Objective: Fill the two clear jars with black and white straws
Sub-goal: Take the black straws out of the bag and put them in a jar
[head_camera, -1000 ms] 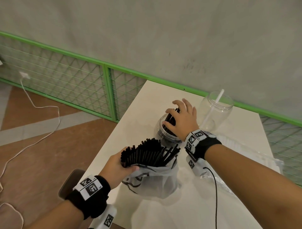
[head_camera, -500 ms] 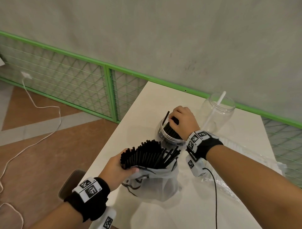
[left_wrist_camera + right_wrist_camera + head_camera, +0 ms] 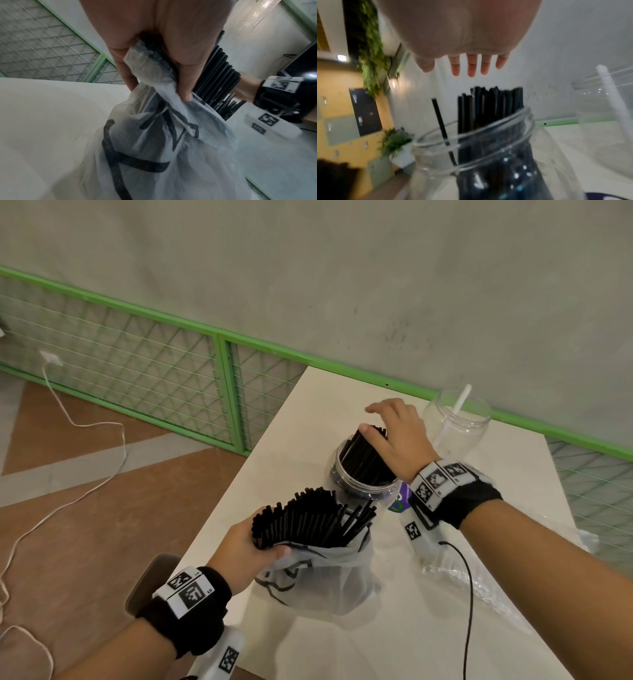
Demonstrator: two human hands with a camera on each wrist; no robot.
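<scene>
On table, head view: left hand (image 3: 245,544) grips bag (image 3: 318,573) mouth bunched round black straws (image 3: 310,520); right hand (image 3: 399,440) hovers over near jar (image 3: 359,470), fingers spread and loose, holding nothing, thumb at the straw tips. Far jar (image 3: 455,426) sits beside it with one white straw (image 3: 455,414). Purple-green label by right wrist, unreadable. Left wrist view: thumb and fingers (image 3: 187,75) pinch thin film bag (image 3: 163,142) against straws (image 3: 217,81); bag has bold black print, cut off, can't read. Right wrist view: fingers (image 3: 471,67) straight, apart, clear above straws (image 3: 489,106) standing in jar (image 3: 488,136), one leaning loose at the rim. Judgement: straws light, smooth, stiff but crushable, prone to fan out and slip; best taken as a bundle mid-length, lightly. Jars probably light plastic, could tip; steady at the wall. Bag flimsy, slippery.
</scene>
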